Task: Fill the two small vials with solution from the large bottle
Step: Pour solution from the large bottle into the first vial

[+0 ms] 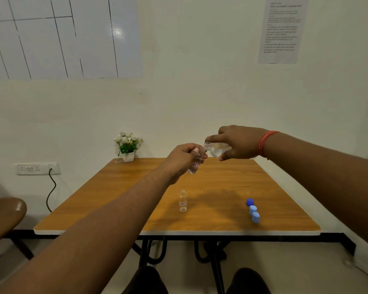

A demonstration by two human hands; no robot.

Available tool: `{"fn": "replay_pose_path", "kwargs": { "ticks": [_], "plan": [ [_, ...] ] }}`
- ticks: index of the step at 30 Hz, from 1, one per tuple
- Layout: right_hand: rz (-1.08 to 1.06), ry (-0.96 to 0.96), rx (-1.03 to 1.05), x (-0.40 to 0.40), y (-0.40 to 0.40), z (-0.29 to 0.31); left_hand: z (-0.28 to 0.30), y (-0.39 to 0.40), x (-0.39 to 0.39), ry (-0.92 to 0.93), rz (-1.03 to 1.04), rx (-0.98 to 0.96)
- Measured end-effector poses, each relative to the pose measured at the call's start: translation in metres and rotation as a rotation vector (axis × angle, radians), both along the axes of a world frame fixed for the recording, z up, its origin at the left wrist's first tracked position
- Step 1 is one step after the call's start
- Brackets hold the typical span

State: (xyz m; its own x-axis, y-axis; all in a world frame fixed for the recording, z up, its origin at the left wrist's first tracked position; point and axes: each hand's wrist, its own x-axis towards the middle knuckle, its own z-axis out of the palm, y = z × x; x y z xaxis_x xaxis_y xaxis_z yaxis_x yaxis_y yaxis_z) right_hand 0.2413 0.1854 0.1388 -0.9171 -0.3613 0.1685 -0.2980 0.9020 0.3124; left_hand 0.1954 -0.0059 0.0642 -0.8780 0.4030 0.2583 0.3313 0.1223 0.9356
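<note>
Above the table (119, 196), the left hand (182, 160) grips a tilted vial (195, 161); the right hand (237, 143) grasps the large bottle (216, 150), mostly hidden behind fingers.

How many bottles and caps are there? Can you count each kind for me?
Small vials: 2, one held in the left hand, one standing on the table
Large bottle: 1, tipped in the right hand
Blue caps: 3
Total: 6

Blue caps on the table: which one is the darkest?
The dark blue plastic cap farthest from the person. The two light blue plastic caps lined up in front of it are paler.
</note>
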Motion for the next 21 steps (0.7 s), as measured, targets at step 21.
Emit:
{"fn": "replay_pose_path", "kwargs": {
  "ticks": [21],
  "plan": [
    [-0.003, 0.001, 0.006, -0.0029, -0.0008, -0.0030, -0.0011, -0.0006, 0.0017, -0.007, 0.000, -0.011]
  ]
}}
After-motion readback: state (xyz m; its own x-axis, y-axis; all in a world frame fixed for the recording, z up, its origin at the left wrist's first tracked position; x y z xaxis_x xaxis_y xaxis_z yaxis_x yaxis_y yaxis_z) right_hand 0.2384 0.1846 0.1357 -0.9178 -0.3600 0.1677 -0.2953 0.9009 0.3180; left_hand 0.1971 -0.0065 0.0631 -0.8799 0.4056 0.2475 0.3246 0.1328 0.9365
